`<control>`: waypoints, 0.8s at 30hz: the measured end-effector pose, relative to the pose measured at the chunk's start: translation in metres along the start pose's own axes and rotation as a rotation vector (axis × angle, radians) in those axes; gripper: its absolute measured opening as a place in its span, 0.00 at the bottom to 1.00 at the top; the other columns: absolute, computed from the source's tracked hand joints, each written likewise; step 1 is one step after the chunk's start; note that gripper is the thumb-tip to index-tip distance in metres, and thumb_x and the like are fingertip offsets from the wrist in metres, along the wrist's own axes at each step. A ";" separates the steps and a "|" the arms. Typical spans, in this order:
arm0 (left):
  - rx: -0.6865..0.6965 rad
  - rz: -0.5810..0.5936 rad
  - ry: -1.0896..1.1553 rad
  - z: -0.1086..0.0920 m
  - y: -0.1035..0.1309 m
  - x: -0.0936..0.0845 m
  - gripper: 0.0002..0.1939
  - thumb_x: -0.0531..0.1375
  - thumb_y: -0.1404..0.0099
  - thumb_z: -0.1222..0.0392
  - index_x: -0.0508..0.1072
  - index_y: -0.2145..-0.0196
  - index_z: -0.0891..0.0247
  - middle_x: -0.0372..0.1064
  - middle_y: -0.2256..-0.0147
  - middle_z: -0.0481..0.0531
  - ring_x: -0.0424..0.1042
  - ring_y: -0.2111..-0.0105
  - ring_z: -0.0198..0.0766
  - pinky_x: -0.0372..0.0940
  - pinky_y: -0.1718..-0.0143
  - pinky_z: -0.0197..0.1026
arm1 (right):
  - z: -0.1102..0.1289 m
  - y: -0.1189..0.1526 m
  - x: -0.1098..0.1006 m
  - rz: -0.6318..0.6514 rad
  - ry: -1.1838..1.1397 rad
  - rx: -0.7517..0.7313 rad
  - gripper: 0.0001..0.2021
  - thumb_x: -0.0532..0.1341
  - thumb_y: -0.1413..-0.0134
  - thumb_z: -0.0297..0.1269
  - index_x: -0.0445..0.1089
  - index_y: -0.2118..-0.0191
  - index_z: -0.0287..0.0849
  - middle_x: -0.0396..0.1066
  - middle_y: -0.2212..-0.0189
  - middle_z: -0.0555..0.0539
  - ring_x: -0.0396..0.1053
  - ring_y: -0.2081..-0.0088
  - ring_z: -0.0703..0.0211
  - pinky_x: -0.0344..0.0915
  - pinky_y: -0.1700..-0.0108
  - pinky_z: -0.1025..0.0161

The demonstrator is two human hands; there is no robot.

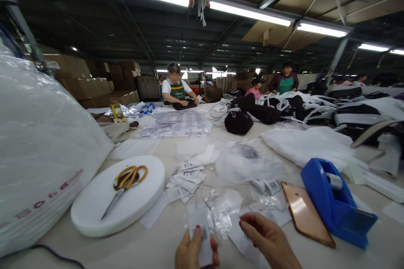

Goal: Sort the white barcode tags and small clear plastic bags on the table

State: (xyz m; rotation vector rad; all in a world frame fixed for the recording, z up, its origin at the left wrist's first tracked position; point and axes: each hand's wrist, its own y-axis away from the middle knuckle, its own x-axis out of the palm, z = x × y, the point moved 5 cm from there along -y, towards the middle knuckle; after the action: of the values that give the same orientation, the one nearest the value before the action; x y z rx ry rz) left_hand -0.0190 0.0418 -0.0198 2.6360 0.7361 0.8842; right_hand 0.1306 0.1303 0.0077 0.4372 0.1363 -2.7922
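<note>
At the near edge of the table (132, 248), the left hand (192, 252) grips a white tag (202, 235) with a barcode, thumb and fingers closed on it. The right hand (268, 239) hovers just right of it, fingers loosely curled and holding nothing. Crumpled clear film (224, 208) lies just beyond the tag. Right of that lie a phone (304, 214) and a blue tape dispenser (334, 201). Left, scissors (126, 183) rest on a white disc (94, 206). A pile of tags (186, 180) sits farther in. Far off, a person in a green apron (177, 90) works.
</note>
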 end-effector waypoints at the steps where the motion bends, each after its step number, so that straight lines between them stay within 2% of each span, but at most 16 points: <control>1: 0.051 -0.073 0.057 -0.008 -0.005 -0.005 0.13 0.62 0.48 0.52 0.68 0.79 0.64 0.69 0.85 0.46 0.65 0.87 0.31 0.56 0.85 0.32 | 0.008 -0.009 0.004 -0.010 0.128 -0.079 0.13 0.58 0.55 0.47 0.71 0.72 0.42 0.69 0.79 0.51 0.62 0.79 0.62 0.57 0.77 0.66; 3: 0.124 -0.170 0.138 -0.017 -0.013 -0.011 0.10 0.62 0.48 0.54 0.68 0.76 0.63 0.71 0.83 0.45 0.66 0.86 0.31 0.58 0.84 0.32 | 0.016 -0.030 0.015 -0.037 0.274 -0.143 0.09 0.59 0.57 0.41 0.71 0.73 0.42 0.69 0.77 0.49 0.64 0.76 0.58 0.58 0.71 0.62; 5: 0.168 -0.203 0.168 -0.018 -0.019 -0.013 0.12 0.63 0.50 0.52 0.68 0.76 0.63 0.71 0.84 0.46 0.67 0.85 0.32 0.58 0.83 0.32 | 0.018 -0.049 0.025 -0.081 0.361 -0.141 0.05 0.60 0.60 0.36 0.70 0.74 0.41 0.69 0.74 0.47 0.65 0.73 0.55 0.57 0.68 0.60; 7: 0.178 -0.202 0.164 -0.014 -0.024 -0.015 0.16 0.64 0.54 0.48 0.67 0.78 0.64 0.71 0.84 0.47 0.66 0.86 0.33 0.58 0.85 0.32 | 0.015 -0.065 0.034 -0.105 0.435 -0.125 0.02 0.60 0.61 0.33 0.69 0.78 0.41 0.69 0.77 0.46 0.65 0.73 0.52 0.56 0.70 0.59; 11: 0.155 -0.153 0.115 -0.006 -0.030 -0.019 0.22 0.64 0.56 0.41 0.69 0.80 0.65 0.71 0.87 0.50 0.65 0.88 0.33 0.57 0.85 0.32 | 0.003 -0.080 0.042 -0.079 0.485 -0.114 0.08 0.58 0.59 0.32 0.65 0.84 0.43 0.66 0.85 0.51 0.65 0.78 0.55 0.54 0.75 0.63; 15: 0.119 -0.082 0.060 -0.012 -0.031 -0.019 0.24 0.61 0.54 0.38 0.71 0.81 0.66 0.69 0.89 0.52 0.64 0.88 0.31 0.55 0.85 0.31 | 0.010 -0.071 0.037 -0.066 0.454 -0.232 0.11 0.56 0.51 0.38 0.63 0.81 0.43 0.65 0.82 0.52 0.65 0.77 0.58 0.59 0.74 0.64; 18: 0.054 -0.011 0.093 -0.017 -0.029 -0.014 0.26 0.62 0.55 0.38 0.73 0.77 0.69 0.71 0.87 0.55 0.65 0.88 0.31 0.55 0.85 0.30 | 0.025 -0.053 0.033 -0.053 0.424 -0.355 0.13 0.54 0.46 0.41 0.62 0.78 0.44 0.65 0.77 0.50 0.64 0.74 0.59 0.62 0.70 0.65; 22: -0.092 0.125 0.258 -0.016 -0.024 -0.002 0.32 0.67 0.61 0.41 0.73 0.65 0.71 0.75 0.80 0.61 0.71 0.83 0.38 0.62 0.81 0.34 | 0.045 -0.021 0.035 -0.102 0.443 -0.667 0.06 0.55 0.45 0.35 0.66 0.70 0.44 0.70 0.66 0.44 0.68 0.62 0.54 0.64 0.60 0.61; 24: -0.149 0.158 0.326 -0.013 -0.021 0.003 0.33 0.69 0.64 0.43 0.72 0.63 0.69 0.77 0.76 0.61 0.73 0.81 0.42 0.64 0.80 0.37 | 0.049 -0.007 0.037 -0.153 0.438 -0.774 0.03 0.57 0.46 0.31 0.68 0.68 0.44 0.71 0.60 0.41 0.68 0.58 0.52 0.63 0.57 0.58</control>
State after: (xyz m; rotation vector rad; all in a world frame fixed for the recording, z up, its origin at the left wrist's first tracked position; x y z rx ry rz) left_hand -0.0331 0.0627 -0.0161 2.4719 0.5116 1.3786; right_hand 0.0810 0.1193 0.0430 0.8264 1.3238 -2.4576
